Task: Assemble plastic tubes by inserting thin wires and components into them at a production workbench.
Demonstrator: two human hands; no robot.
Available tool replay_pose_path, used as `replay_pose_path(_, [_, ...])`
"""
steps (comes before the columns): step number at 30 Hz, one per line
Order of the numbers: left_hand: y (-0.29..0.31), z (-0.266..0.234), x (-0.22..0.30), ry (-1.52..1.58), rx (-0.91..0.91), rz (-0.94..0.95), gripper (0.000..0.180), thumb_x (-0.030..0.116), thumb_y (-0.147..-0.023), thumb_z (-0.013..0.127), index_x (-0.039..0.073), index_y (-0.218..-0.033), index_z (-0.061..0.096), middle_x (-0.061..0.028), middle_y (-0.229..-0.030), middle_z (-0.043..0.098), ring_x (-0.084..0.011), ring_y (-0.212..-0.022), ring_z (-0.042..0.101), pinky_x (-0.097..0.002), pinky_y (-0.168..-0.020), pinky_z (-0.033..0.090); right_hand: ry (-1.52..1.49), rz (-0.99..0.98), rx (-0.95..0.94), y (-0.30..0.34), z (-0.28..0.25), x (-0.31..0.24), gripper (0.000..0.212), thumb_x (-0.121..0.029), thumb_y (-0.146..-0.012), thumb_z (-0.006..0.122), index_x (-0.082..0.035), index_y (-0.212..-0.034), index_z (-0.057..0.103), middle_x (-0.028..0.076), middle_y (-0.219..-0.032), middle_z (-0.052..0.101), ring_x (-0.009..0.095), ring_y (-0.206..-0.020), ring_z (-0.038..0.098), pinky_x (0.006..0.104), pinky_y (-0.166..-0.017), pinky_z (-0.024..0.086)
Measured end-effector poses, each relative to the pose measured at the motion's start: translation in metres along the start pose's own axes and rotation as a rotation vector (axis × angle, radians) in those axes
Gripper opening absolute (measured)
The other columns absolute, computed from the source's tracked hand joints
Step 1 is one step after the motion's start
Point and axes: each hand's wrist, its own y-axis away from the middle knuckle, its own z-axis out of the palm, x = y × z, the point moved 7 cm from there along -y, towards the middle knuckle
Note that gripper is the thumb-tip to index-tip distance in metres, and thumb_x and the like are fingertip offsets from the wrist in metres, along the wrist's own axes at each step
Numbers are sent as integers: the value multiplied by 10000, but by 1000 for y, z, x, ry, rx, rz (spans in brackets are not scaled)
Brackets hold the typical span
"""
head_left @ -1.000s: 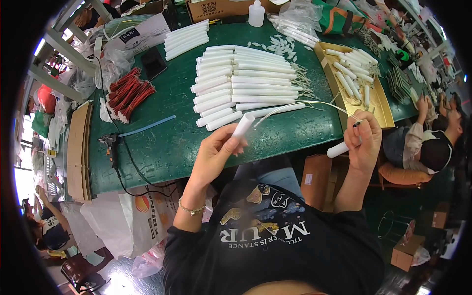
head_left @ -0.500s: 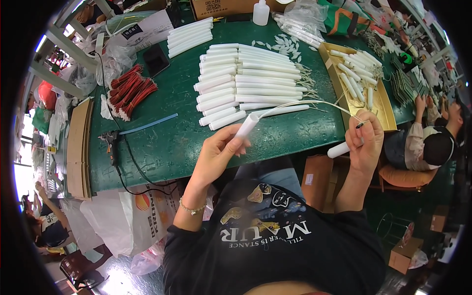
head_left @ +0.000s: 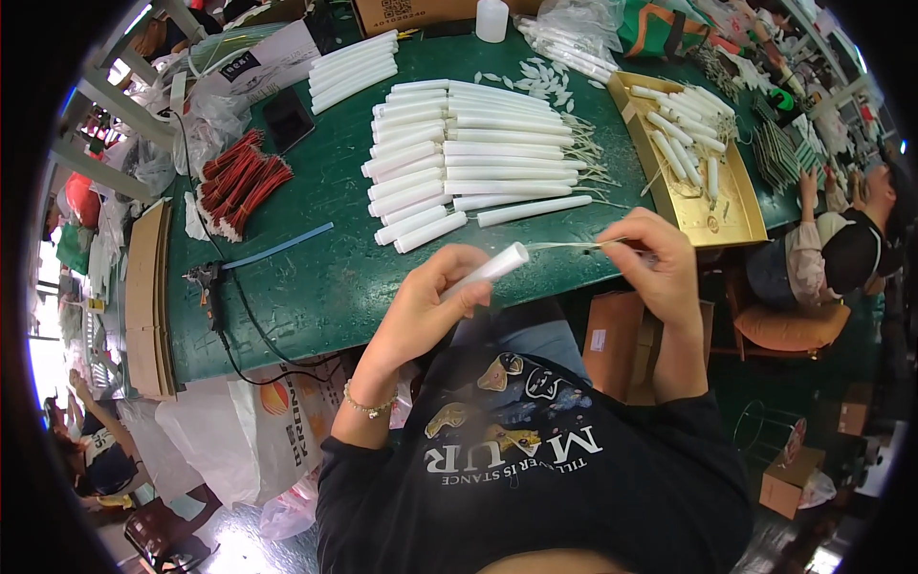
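White tube (head_left: 497, 268), one: rim raised toward the far right, above the table's near edge, gripped by curled fingers and thumb of the left hand (head_left: 430, 297). Thin pale wire (head_left: 564, 245): stretched from beside that rim to the right hand (head_left: 660, 263), pinched there between thumb and forefinger; remaining contents of that palm, if any, too obscured to tell.

Just beyond, on the green table (head_left: 344, 196): loose white tube (head_left: 534, 210); stacked white tubes (head_left: 507, 150) in two adjoining columns, wire tails rightward. To the right: gold box (head_left: 736, 228) of shorter white tubes. Farther: white leaf-shaped pieces (head_left: 543, 81), loose; white bottle (head_left: 491, 21); cardboard box (head_left: 435, 13), printed with a square code and dark numerals. To the left: red wire bundles (head_left: 247, 187); glue gun (head_left: 206, 287), dark, with blue stick (head_left: 282, 246). Far left: white carton (head_left: 273, 59), dark label with pale characters.

Near side: black shirt (head_left: 535, 512), pale lettering, upside down in view. Below, left: white sack (head_left: 258, 416), orange emblem, dark lettering. Below, right: brown carton (head_left: 612, 335), small white label, illegible.
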Motion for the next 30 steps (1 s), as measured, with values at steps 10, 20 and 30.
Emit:
replay_pose_path(10, [-9, 14, 9, -282, -60, 64, 215, 169, -838, 504, 2, -970, 538, -78, -750, 563, -159, -668, 518, -281, -627, 419, 54, -9, -111, -1, 21, 6, 85, -5, -719, 603, -19, -802, 598, 41, -681, 526, 113, -578, 468, 208, -486, 343])
replay_pose_path(20, [-11, 15, 2, -276, -98, -59, 214, 178, -834, 504, 13, -967, 536, -99, -754, 564, -209, -664, 536, -304, -630, 425, 62, -38, -109, 1, 23, 5, 96, -3, -719, 601, -22, -812, 600, 45, -683, 529, 115, -578, 486, 211, -488, 360])
replay_pose_path(30, [-15, 20, 3, -355, -139, 7, 211, 156, -851, 497, -5, -987, 514, -28, -751, 532, -88, -646, 460, -220, -590, 401, 46, -46, -126, 1, 26, 8, 103, 1, -715, 603, -24, -815, 599, 50, -686, 535, 128, -573, 493, 213, -489, 371])
